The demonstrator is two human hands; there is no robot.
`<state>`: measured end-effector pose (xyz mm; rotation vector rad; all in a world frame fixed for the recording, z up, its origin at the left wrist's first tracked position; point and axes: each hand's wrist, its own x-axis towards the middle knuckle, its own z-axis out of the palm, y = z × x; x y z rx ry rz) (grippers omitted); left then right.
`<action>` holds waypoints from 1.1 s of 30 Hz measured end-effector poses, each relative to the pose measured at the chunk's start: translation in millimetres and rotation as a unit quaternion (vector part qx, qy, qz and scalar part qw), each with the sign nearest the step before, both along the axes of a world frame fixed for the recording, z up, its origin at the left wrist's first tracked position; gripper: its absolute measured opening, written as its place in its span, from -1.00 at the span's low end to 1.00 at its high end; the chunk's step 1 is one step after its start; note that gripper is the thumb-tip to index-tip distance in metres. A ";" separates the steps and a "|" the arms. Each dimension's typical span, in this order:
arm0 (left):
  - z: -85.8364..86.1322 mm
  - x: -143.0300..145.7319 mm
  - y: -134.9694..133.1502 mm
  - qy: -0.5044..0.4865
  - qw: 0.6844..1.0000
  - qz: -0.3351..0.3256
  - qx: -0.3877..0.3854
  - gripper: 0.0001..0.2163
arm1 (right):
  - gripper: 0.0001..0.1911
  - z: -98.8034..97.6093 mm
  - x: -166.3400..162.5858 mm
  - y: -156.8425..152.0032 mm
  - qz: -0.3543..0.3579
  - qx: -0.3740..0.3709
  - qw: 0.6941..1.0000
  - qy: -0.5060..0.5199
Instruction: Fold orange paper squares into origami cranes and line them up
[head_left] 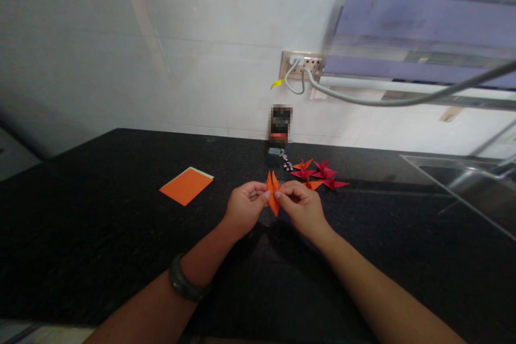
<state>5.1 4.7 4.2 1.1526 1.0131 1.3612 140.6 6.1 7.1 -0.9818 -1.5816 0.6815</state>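
Note:
Both my hands meet over the black counter (pixel 100 215), pinching a small folded orange paper piece (pixel 273 193) between them. My left hand (pixel 244 208) grips its left side with thumb and fingers closed; my right hand (pixel 303 207) pinches its right side the same way. The paper stands upright with two pointed tips at the top. A dark bangle (pixel 186 282) sits on my left wrist.
Several finished red and orange folded paper shapes (pixel 319 173) lie just beyond my right hand. A stack of orange paper sheets (pixel 186 185) lies to the left. A small dark object (pixel 279 126) stands by the wall under a socket (pixel 301 64) with cables. A steel sink (pixel 475 188) is at the right.

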 end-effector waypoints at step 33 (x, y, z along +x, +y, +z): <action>-2.4 3.4 -3.7 0.058 0.996 -0.062 0.013 -0.81 | -0.88 2.3 0.7 -2.5 0.002 -0.062 0.998 0.008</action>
